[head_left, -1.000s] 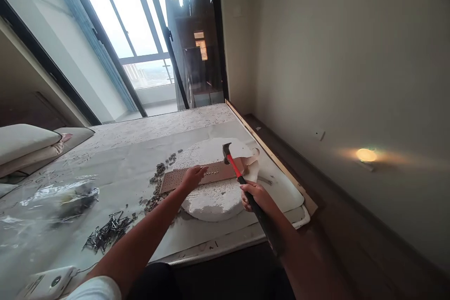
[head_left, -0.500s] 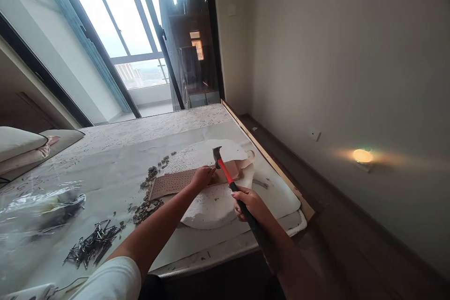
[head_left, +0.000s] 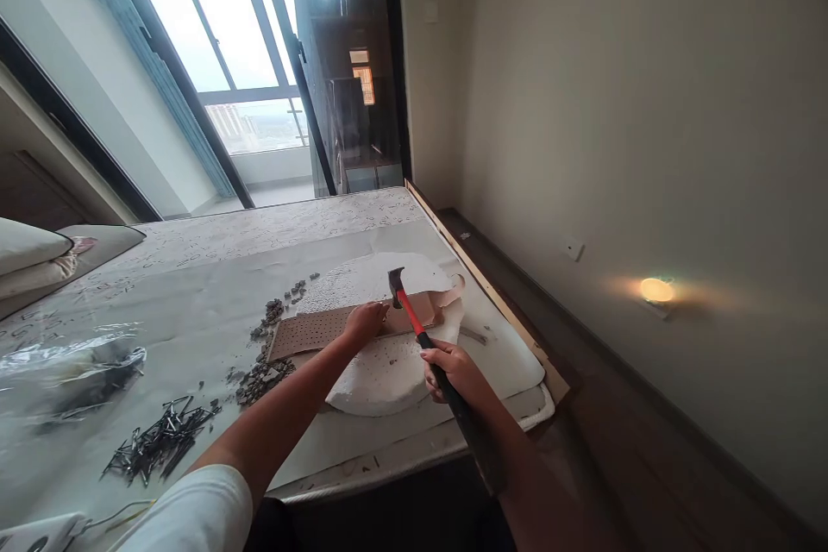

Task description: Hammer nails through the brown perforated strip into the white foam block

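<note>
Hammer (head_left: 412,316): dark claw head, red-and-black shaft; frame centre.
Right hand (head_left: 456,373): wrapped round its handle.
Left hand (head_left: 366,323): at perforated brown board (head_left: 309,335); fingertips obscured, I can't tell its grip.

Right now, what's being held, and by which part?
The right hand holds the hammer by its black grip; I can't tell for the left hand.

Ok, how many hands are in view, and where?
2: the left hand over the holed board, near the hammer's head; the right hand around its handle. Neither is fully hidden, though some fingers are.
</note>
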`<state>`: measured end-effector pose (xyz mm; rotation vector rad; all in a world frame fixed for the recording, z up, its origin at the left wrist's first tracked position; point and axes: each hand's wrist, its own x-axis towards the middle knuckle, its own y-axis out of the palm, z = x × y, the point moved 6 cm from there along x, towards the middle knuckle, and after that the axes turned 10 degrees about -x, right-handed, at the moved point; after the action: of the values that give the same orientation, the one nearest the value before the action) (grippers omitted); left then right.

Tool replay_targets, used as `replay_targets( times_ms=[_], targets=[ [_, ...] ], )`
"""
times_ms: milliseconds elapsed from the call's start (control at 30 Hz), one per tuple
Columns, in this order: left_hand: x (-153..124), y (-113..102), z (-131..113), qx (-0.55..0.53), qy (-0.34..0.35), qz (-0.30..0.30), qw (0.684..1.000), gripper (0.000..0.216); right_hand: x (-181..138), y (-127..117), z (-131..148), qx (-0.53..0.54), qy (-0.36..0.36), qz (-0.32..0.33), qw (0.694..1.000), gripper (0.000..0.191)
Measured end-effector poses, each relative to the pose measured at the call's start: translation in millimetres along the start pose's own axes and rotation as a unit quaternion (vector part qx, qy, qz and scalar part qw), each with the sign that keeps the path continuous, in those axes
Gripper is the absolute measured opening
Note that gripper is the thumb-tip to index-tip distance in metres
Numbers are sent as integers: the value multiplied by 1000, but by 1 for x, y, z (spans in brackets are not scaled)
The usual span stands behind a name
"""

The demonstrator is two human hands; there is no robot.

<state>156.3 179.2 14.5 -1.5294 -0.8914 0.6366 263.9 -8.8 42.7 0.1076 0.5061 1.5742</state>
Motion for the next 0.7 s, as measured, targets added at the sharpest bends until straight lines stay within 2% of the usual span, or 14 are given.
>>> replay_targets(
  times_ms=[233,700],
  targets=[
    [-2,-5,-3,-45,-20,-7,999,46,1,0,-1,-6,0,3,1000,28],
    [-2,-2,-2,-53,-4,10,999,46,-2,1,0,-15,6,-5,1000,30]
  ],
)
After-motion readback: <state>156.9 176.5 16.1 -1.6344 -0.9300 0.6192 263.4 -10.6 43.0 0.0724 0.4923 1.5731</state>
